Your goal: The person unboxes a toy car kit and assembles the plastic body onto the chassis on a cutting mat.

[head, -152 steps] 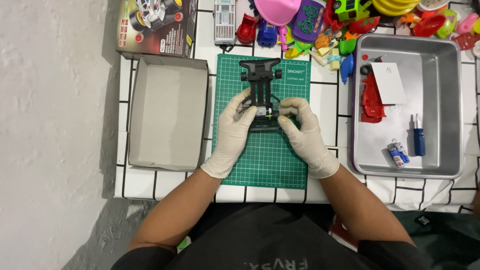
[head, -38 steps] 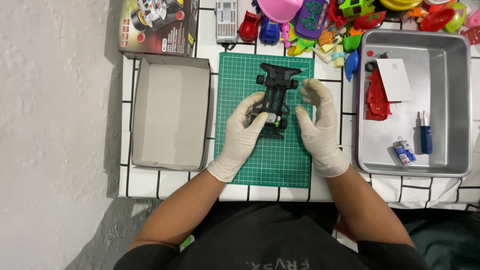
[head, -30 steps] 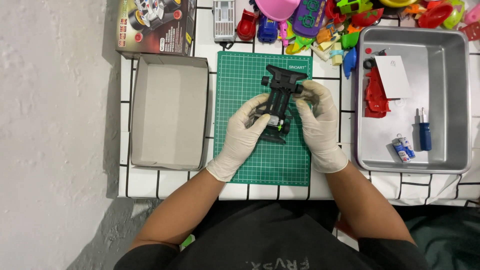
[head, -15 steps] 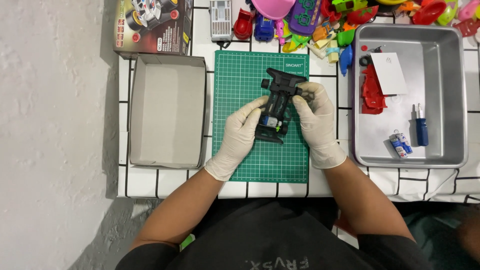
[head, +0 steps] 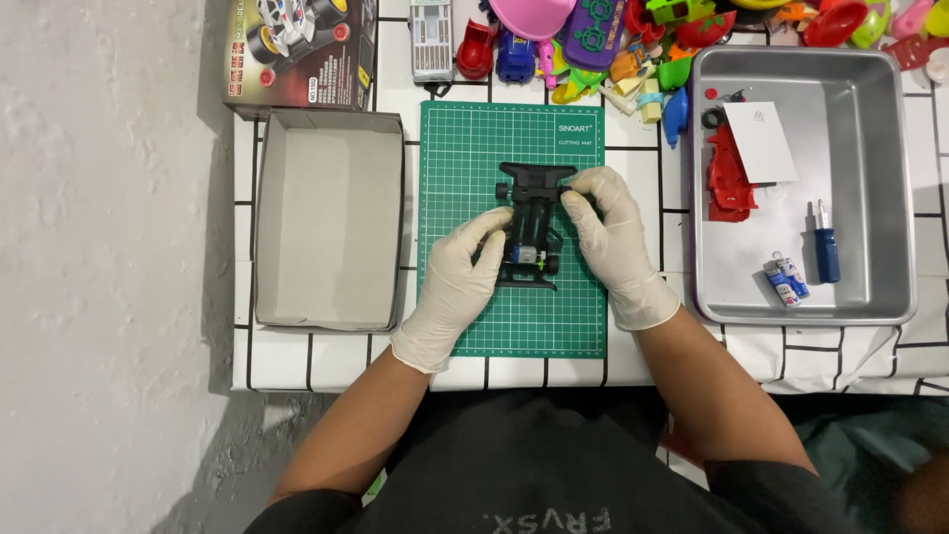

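A black toy car chassis [head: 532,225] lies lengthwise on the middle of a green cutting mat [head: 465,148], its wide end pointing away from us, and we hold it from both sides. The mat sits on a white tiled table [head: 326,356] whose near edge runs just below our wrists. Bare mat shows above the chassis and below it, and a strip stays free along the left border.

To the left, just beside the mat, an open grey cardboard box [head: 329,232] stands with its walls up. To the right, a metal tray [head: 860,198] lies close to the mat's edge. It holds a red plastic part [head: 727,178], a white card [head: 761,141], a blue-handled screwdriver [head: 825,247] and two small batteries [head: 788,280]. Along the far edge, a heap of colourful toys [head: 613,40] and a printed toy box [head: 297,49] crowd the table.

Our left hand [head: 460,282], in a white glove, curls its fingers against the left side of the chassis near the back. Our right hand [head: 608,232], also gloved, pinches the front right corner, fingers closed on the plastic.
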